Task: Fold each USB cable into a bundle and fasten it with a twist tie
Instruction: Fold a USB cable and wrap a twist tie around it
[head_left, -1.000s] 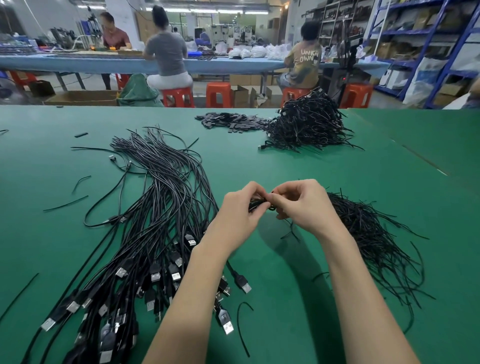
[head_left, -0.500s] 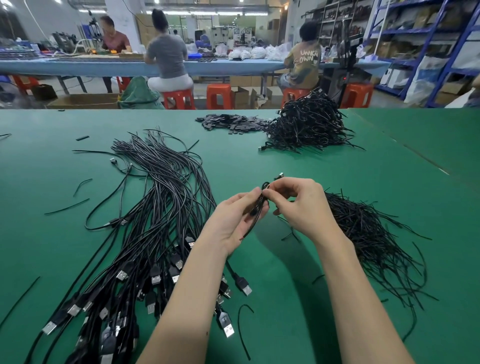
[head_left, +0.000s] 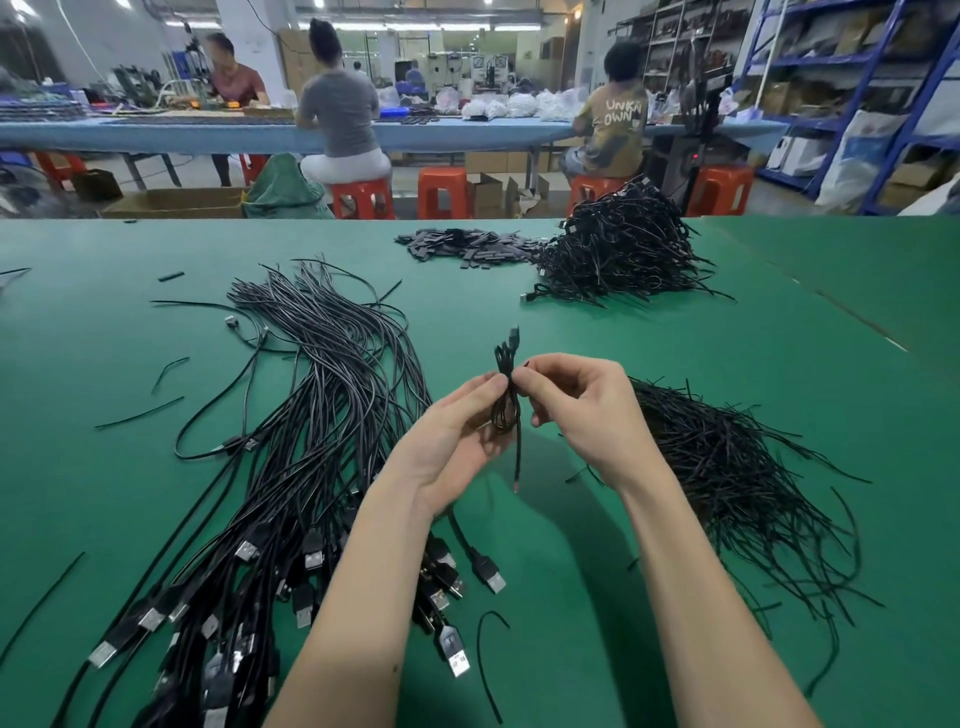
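Since a second ago the folded cable bundle has swung from lying crosswise between the hands to standing upright, its plug end pointing to twelve o'clock and one loose tail hanging toward six o'clock. At about nine o'clock of the hands a long sheaf of loose USB cables lies spread on the green table, plugs fanned toward seven o'clock. The left hand is palm up, its thumb and fingertips pinching the bundle at its waist. The right hand meets it from three o'clock, thumb and forefinger pinched narrow on the same waist, where a twist tie seems to sit, though it is too small to tell apart. At four o'clock of the hands lies a heap of twist ties, and at one o'clock, far across the table, a pile of finished bundles.
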